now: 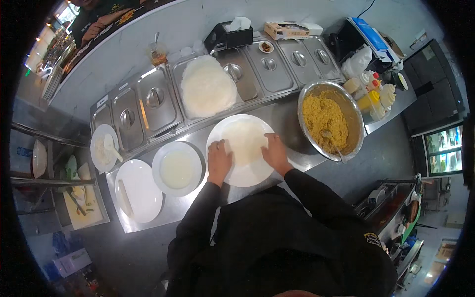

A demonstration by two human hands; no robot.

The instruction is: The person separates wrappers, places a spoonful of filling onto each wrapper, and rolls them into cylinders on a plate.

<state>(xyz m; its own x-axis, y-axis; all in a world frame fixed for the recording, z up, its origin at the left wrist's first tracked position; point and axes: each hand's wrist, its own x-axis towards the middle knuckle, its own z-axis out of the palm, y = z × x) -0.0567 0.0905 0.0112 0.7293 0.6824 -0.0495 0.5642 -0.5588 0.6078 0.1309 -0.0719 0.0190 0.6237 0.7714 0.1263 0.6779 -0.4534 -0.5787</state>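
A thin, pale, translucent round sheet, apparently rice paper (243,143), lies flat on a large white round plate (246,180) in front of me. My left hand (219,160) rests at the sheet's left edge, thumb apart from the curled fingers. At the right edge, my right hand (276,153) touches the sheet with thumb and forefinger spread. Left of the plate stands a white dish of cloudy liquid (177,170). Beyond the plate, a stack of similar pale sheets (207,87) sits on the steel pan lids. A steel bowl (358,139) to the right holds a yellow crumbly mixture (323,117) and a spoon (336,144).
A white oval plate (143,191) bears a pale flat strip. Farther left, a plate of white food (99,146) holds a white spoon (111,146). Squeeze bottles (371,96) stand right. Behind are lidded pans (268,67) and a tissue box (232,37). A person (96,28) is beyond the counter.
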